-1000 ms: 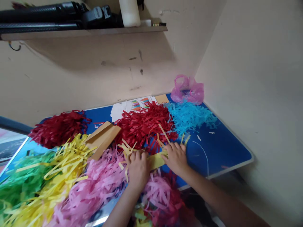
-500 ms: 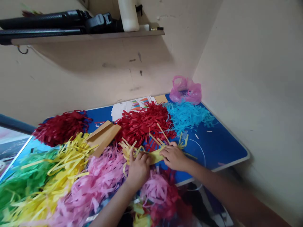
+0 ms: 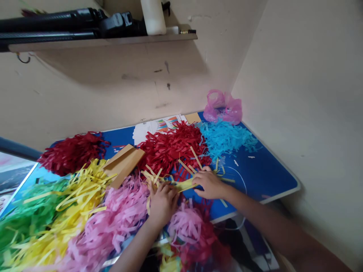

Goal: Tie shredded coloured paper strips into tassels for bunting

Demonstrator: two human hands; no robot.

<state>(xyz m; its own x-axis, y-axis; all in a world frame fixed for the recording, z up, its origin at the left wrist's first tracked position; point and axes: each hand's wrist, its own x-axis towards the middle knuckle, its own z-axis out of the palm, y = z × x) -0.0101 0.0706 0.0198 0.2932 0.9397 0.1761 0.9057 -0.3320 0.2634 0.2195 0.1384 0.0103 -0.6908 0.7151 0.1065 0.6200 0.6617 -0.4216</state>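
Head camera view: my left hand (image 3: 163, 202) and my right hand (image 3: 210, 185) are both on a fringed strip of yellow paper (image 3: 184, 185), which sits just above the middle of the blue tabletop (image 3: 263, 177)'s near edge. Its long axis runs almost level across the view, rising slightly toward my right hand, and its cut fringes point away from me toward the red paper shreds (image 3: 172, 149). My left hand is curled shut over the strip's left end, gripping it. The fingers of my right hand are slightly curled over the right end; my hand hides the underside, so I cannot tell whether they pinch the strip or only press on it. Pink paper shreds (image 3: 124, 215) lie just beside my left hand, with yellow paper shreds (image 3: 76, 192) beyond them. Brown card (image 3: 123, 166) lies between those and the red shreds. Blue paper shreds (image 3: 227, 138) sit past my right hand, below a pink plastic bag (image 3: 222, 107).
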